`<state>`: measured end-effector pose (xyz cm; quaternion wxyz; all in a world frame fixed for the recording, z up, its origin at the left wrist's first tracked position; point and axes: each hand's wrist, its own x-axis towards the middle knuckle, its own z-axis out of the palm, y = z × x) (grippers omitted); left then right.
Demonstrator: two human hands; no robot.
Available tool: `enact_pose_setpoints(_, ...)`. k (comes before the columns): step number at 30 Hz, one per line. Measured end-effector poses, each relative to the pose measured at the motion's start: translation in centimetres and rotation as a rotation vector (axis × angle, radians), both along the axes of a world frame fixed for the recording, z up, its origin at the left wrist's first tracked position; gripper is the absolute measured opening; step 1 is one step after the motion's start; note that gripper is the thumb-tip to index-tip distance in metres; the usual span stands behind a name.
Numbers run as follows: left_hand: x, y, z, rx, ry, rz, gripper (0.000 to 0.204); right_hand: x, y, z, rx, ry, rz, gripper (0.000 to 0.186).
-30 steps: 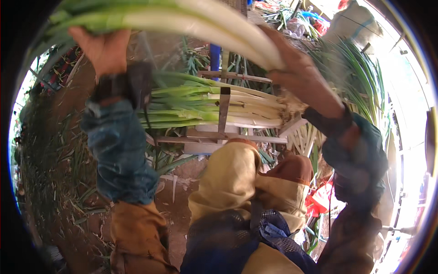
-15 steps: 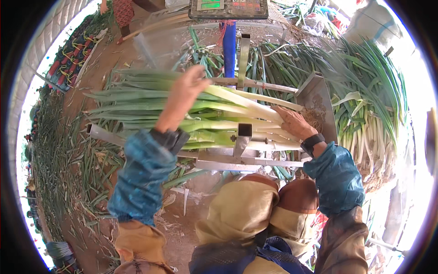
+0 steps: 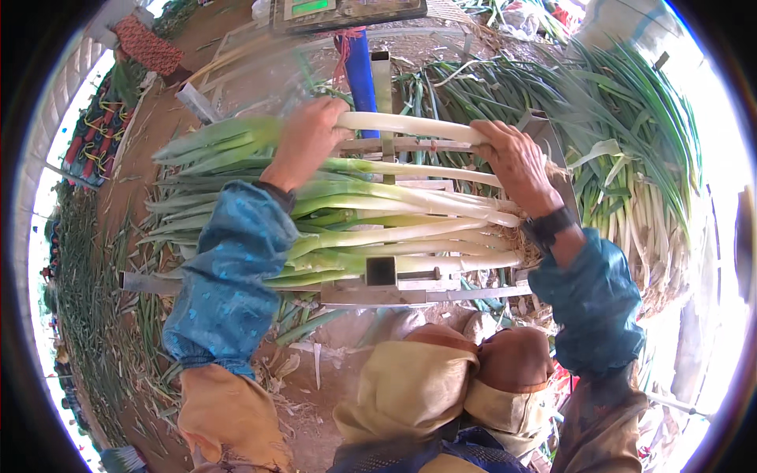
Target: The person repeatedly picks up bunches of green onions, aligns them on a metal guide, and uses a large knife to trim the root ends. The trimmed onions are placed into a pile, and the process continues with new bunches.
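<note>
A single thick leek (image 3: 410, 124) is stretched between my two hands, above the far side of the metal rack. My left hand (image 3: 311, 138) is closed round it where the white shank turns green. Near its root end, my right hand (image 3: 511, 162) grips the white shank with thumb and fingers. Below lie several more leeks (image 3: 410, 201) side by side on the metal rack (image 3: 465, 293), green leaves to the left and roots to the right, by an upright metal end plate (image 3: 564, 185).
A scale display (image 3: 347, 12) stands on a blue post (image 3: 359, 75) beyond the rack. More leeks (image 3: 639, 158) are heaped at the right. Leaf scraps (image 3: 102, 307) cover the ground on the left. Another person's patterned trouser leg (image 3: 148, 47) shows at the far left.
Both hands have moved to the far side, and the leek is now lifted clear of the others between them. My view has shifted slightly. The other person's leg has moved left.
</note>
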<state>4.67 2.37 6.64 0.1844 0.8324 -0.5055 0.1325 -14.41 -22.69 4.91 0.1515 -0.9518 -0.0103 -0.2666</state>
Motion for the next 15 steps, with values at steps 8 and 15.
enact_pose_setpoints(8,4.4,-1.5,-7.9,0.678,0.401,0.138,0.053,2.8,-4.3,-9.3,0.052,0.669,-0.331,0.018)
enact_pose_setpoints(15,4.9,-1.8,-9.8,0.760,0.429,0.097,0.071,4.0,-4.6,-10.4,-0.141,0.867,-0.290,0.024)
